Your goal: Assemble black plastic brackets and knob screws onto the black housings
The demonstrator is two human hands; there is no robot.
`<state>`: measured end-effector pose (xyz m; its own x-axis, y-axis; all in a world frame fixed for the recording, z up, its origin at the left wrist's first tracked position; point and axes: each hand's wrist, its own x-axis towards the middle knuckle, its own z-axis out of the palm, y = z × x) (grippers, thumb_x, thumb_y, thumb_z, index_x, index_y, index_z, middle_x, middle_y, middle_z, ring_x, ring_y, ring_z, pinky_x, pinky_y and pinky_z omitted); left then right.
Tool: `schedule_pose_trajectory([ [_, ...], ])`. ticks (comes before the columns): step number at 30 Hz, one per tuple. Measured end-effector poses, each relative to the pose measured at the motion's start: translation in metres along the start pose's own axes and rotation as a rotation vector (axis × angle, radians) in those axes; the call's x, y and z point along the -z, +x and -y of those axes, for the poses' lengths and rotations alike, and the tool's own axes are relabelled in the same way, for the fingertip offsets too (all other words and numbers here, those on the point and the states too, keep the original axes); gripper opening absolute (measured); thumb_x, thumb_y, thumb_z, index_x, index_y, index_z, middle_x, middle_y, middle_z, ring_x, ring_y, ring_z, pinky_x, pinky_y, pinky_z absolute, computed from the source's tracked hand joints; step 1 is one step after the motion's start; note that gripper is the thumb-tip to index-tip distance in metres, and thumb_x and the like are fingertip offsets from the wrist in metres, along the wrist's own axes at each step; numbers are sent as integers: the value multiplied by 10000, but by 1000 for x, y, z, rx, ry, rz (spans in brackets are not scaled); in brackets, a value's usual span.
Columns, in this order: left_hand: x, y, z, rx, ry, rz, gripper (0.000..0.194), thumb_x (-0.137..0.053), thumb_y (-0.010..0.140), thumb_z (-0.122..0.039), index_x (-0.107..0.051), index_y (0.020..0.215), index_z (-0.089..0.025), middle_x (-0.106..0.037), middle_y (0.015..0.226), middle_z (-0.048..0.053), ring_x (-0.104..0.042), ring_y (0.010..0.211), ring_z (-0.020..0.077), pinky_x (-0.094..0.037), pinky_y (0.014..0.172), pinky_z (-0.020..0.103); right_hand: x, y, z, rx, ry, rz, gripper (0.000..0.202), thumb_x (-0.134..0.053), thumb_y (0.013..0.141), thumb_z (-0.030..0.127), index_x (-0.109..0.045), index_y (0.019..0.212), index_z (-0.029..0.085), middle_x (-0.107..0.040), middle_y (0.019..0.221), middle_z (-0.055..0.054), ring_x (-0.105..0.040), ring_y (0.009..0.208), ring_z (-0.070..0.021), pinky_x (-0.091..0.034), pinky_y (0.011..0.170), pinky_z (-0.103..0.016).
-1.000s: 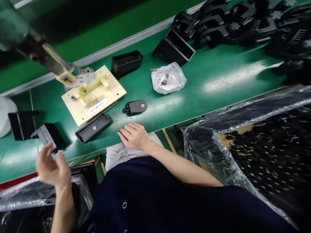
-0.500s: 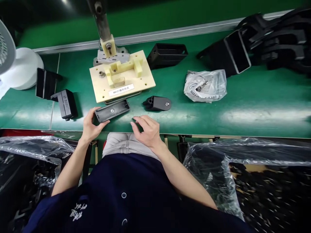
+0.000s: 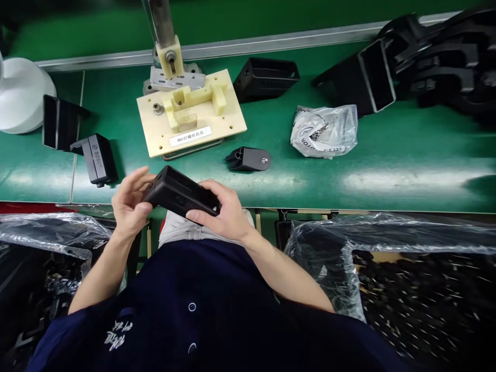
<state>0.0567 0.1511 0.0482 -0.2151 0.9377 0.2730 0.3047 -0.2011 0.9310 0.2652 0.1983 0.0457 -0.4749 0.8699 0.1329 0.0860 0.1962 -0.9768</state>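
Observation:
A black rectangular housing (image 3: pixel 180 192) is held tilted above the bench's front edge, between both hands. My left hand (image 3: pixel 132 202) grips its left end, thumb in front and fingers behind. Around its right end my right hand (image 3: pixel 222 211) is closed, with the thumb along the near side. Beyond the housing stands a cream fixture plate (image 3: pixel 236 121) with a white label and raised blocks. A small black part with a round logo (image 3: pixel 251 159) lies on the bench to the right of the fixture.
Black housings (image 3: pixel 267 77) lie behind the fixture and at the left (image 3: pixel 60 124), near a Bosch-marked part (image 3: pixel 98 160). A plastic bag of small pieces (image 3: pixel 323 132) sits right of centre. Plastic-lined bins (image 3: pixel 325 258) flank my body; black parts pile up at the far right (image 3: pixel 445 67).
The housing has been lifted off the bench and turned, its side now facing up. My right hand, empty before, has closed on its right end. The view has shifted slightly.

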Motion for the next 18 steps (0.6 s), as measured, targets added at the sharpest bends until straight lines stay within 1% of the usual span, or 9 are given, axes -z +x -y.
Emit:
schedule_pose_trajectory([
  [1,-3,-1,-2,97,-49,-26,612,-503,809,-738,-568,1264,-334,-687,1068,58,-678,901,230,-580,758,372,-4,-2,2,-128,190,16,508,-662,790,629,-593,978,162,-643,836,-44,-622,733,-176,-545,667,-306],
  [2,-8,-3,-3,185,-98,-24,620,-400,840,-758,-572,1262,-336,-685,1094,62,-676,929,232,-580,770,381,-8,-3,3,-246,383,41,531,-638,789,664,-584,955,162,-637,784,-35,-622,684,-169,-539,619,-291],
  [4,-20,-6,-8,304,-210,17,596,-292,892,-716,-599,1229,-332,-674,1155,67,-661,1020,240,-575,817,401,-18,-6,3,-424,708,89,580,-592,789,720,-566,932,159,-623,714,-31,-621,610,-172,-523,533,-277],
  [5,-26,-9,-11,336,-272,47,565,-301,907,-682,-609,1220,-327,-662,1196,69,-645,1074,247,-571,841,410,-22,-7,2,-476,814,89,595,-582,784,737,-560,925,159,-617,694,-30,-620,587,-176,-517,504,-276],
  [7,-39,-15,-16,356,-366,104,503,-401,905,-627,-597,1253,-322,-612,1303,70,-601,1170,268,-566,866,421,-29,-9,0,-520,902,44,599,-600,769,742,-554,918,163,-614,690,-27,-619,575,-179,-508,478,-272],
  [10,-52,-23,-22,333,-384,106,496,-517,889,-570,-544,1323,-331,-568,1366,66,-572,1214,288,-562,869,424,-31,-11,-1,-474,827,-62,575,-680,735,701,-555,915,170,-607,705,-10,-609,606,-164,-509,514,-262],
  [13,-57,-26,-25,317,-381,69,435,-603,875,-500,-584,1273,-326,-635,1261,48,-595,1178,259,-543,912,390,-28,-13,2,-359,579,-134,553,-722,723,656,-579,946,171,-606,755,-2,-586,672,-147,-507,586,-256],
  [16,-60,-23,-28,345,-449,41,349,-689,832,-419,-658,1157,-296,-684,1128,31,-632,1092,217,-530,904,319,-27,-16,4,-268,389,-172,506,-664,792,630,-584,1000,175,-623,824,-16,-579,721,-148,-508,630,-263],
  [18,-61,-21,-31,395,-504,-10,331,-719,801,-400,-682,1098,-259,-697,1051,36,-654,1016,211,-530,875,309,-27,-19,5,-223,312,-176,486,-626,835,605,-572,1060,178,-635,866,-30,-592,745,-160,-516,638,-275],
])
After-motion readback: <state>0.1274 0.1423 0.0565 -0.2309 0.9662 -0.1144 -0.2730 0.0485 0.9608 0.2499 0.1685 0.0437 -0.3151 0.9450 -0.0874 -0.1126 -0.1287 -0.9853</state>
